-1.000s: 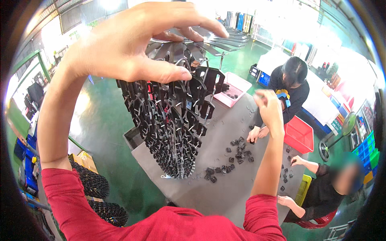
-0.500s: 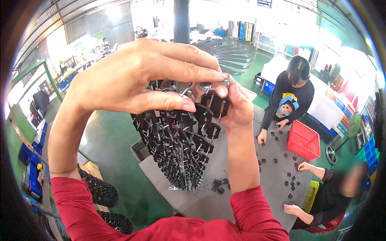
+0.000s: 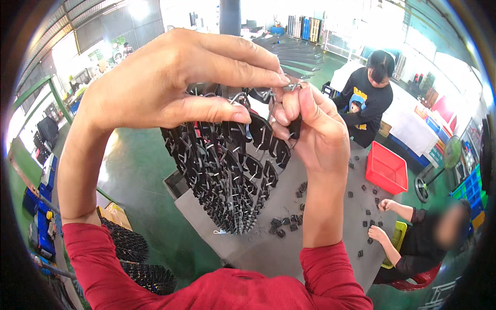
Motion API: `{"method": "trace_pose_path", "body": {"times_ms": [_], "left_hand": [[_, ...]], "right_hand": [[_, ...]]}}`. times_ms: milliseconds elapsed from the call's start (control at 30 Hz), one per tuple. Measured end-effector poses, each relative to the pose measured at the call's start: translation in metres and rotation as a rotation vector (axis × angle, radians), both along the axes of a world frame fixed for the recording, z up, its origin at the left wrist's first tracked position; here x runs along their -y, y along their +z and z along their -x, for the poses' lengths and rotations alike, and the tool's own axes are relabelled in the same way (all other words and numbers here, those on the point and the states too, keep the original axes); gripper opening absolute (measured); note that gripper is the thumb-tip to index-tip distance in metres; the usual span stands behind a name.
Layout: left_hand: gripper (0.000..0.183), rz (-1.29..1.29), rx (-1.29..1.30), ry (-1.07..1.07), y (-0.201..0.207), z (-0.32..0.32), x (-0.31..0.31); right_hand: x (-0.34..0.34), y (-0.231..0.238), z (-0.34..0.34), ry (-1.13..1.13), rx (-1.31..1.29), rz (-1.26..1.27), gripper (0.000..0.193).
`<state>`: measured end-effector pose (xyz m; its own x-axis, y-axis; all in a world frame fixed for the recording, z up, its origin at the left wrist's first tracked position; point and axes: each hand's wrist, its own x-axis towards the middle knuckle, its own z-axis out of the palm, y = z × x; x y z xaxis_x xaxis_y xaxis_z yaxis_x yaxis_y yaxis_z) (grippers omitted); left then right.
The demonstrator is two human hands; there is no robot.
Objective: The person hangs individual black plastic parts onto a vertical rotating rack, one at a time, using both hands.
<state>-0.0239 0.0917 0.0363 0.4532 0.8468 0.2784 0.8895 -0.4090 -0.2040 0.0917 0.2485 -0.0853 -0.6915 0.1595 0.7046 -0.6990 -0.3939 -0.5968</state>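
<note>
Black clip (image 3: 295,126) is being pinched in the right hand (image 3: 315,134) at a wire hook (image 3: 289,88), just right of the hanging cluster (image 3: 222,170). Left hand (image 3: 170,82) is clenched on the cluster's top. Slip risk: clip being dropped onto the desk (image 3: 330,232) below the cluster.

Factory workshop: green painted floor (image 3: 139,175), grey worktable (image 3: 330,227) strewn with small black parts (image 3: 289,222), red bin (image 3: 386,171) right, stacked racks (image 3: 305,23) at top.

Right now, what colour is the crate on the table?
Red: the crate, clear in the head view.
</note>
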Motion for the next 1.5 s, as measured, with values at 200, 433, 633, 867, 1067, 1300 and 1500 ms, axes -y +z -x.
{"method": "trace_pose_path", "body": {"times_ms": [200,433,633,867,1067,1300,1500], "left_hand": [[0.05,-0.07,-0.045,0.024,0.001,-0.005,0.002],[0.052,-0.013,0.047,0.07,0.001,-0.005,-0.003],[0.058,0.003,-0.058,0.003,0.013,0.001,-0.001],[0.058,0.023,0.067,-0.1,0.015,0.012,-0.001],[0.05,0.033,0.015,-0.108,0.011,0.018,0.006],[0.043,0.058,0.025,-0.103,0.01,0.022,0.008],[0.04,0.036,0.017,-0.087,0.003,0.03,0.009]], "right_hand": [[0.008,-0.004,-0.029,-0.946,-0.045,-0.317,0.022],[-0.116,-0.056,-0.039,-1.428,0.153,-0.353,0.019],[-0.216,-0.149,-0.056,-1.796,0.577,-1.151,0.019],[-0.102,-0.066,-0.039,-1.238,0.71,-0.779,0.034],[0.006,-0.006,0.01,-0.213,-0.024,-0.274,0.031],[-0.003,-0.008,0.047,0.106,-0.262,-0.363,0.036],[0.018,-0.014,0.044,0.025,-0.216,-0.137,0.035]]}}
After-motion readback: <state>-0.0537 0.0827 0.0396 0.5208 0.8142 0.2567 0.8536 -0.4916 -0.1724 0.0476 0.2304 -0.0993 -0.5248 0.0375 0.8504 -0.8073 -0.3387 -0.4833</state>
